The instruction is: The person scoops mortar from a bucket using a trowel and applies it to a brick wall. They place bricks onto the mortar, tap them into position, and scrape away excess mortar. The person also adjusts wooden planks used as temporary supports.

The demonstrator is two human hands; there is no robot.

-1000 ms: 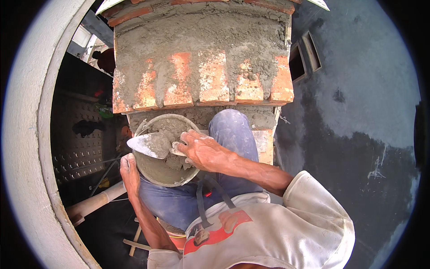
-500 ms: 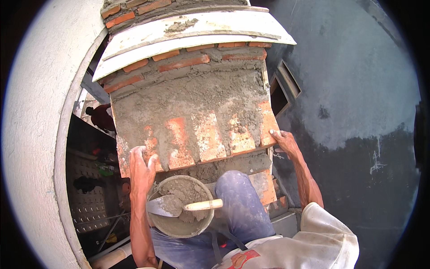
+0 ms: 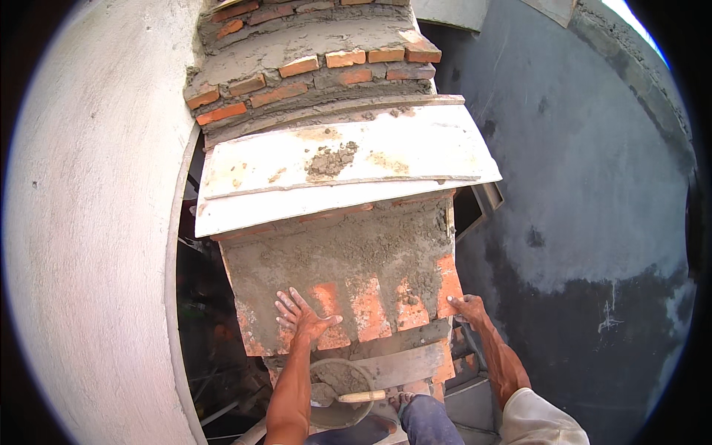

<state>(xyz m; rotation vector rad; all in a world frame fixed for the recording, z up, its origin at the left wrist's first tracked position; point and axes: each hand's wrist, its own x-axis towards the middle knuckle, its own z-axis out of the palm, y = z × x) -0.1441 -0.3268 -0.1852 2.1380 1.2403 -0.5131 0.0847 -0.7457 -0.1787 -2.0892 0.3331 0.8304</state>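
Note:
My left hand (image 3: 302,314) lies with fingers spread on the mortar-smeared top of a brick step, near its left front. My right hand (image 3: 467,305) grips the outer right brick (image 3: 448,285) at the step's front edge, thumb on top and fingers partly hidden beneath. Between the hands, a row of orange bricks (image 3: 368,310) shows through grey mortar (image 3: 334,256). Just below the step stands a bucket (image 3: 343,420) of wet mortar. Across it rests a trowel with a wooden handle (image 3: 362,397), its blade partly behind my left forearm.
Mortar-spotted white boards (image 3: 252,167) cover the step above. Higher brick steps (image 3: 311,55) rise beyond them. A pale rough wall (image 3: 96,222) borders the left, with a dark drop beside the stair. A dark grey wall (image 3: 586,215) stands right. My foot (image 3: 401,400) is on a lower step.
My left hand has gone from the step's front edge onto its top, fingers now spread. My right hand keeps its hold on the brick. The view has tilted up, showing more upper steps.

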